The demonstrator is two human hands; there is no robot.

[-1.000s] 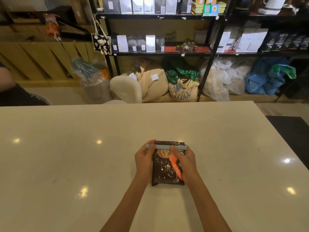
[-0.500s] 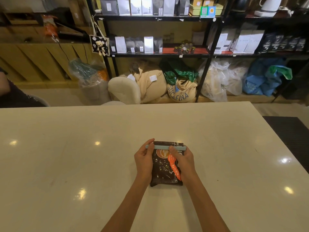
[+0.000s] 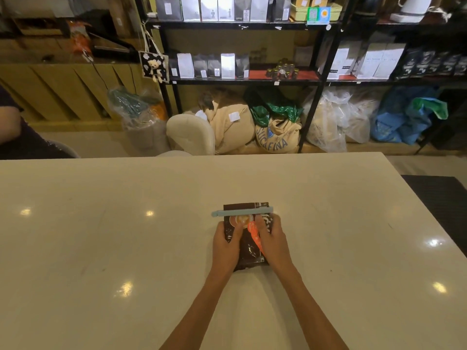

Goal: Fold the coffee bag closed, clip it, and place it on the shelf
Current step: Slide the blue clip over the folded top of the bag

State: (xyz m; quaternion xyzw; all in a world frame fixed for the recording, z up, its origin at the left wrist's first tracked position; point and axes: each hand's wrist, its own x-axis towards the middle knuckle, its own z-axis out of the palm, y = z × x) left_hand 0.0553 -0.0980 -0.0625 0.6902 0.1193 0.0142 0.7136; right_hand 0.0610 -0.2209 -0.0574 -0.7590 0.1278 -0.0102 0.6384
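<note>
A dark brown coffee bag (image 3: 249,251) with an orange stripe lies flat on the cream table (image 3: 126,236), its top end pointing away from me. A pale blue clip (image 3: 242,212) runs across the bag's far end. My left hand (image 3: 226,245) grips the bag's left side, thumb on its face. On the right side, my right hand (image 3: 271,239) holds the bag with fingers curled over it. Both hands sit below the clip and do not touch it. Beyond the table stands the black shelf (image 3: 242,80), stocked with coffee bags.
Sacks and plastic bags (image 3: 276,132) are piled on the floor under the shelf. A cream chair back (image 3: 190,133) stands at the table's far edge. Another person's arm (image 3: 8,122) shows at the far left. A dark mat (image 3: 439,195) lies right of the table.
Both hands have slid back from the clip's ends down to the sides of the bag. The clip stays across the bag's top.
</note>
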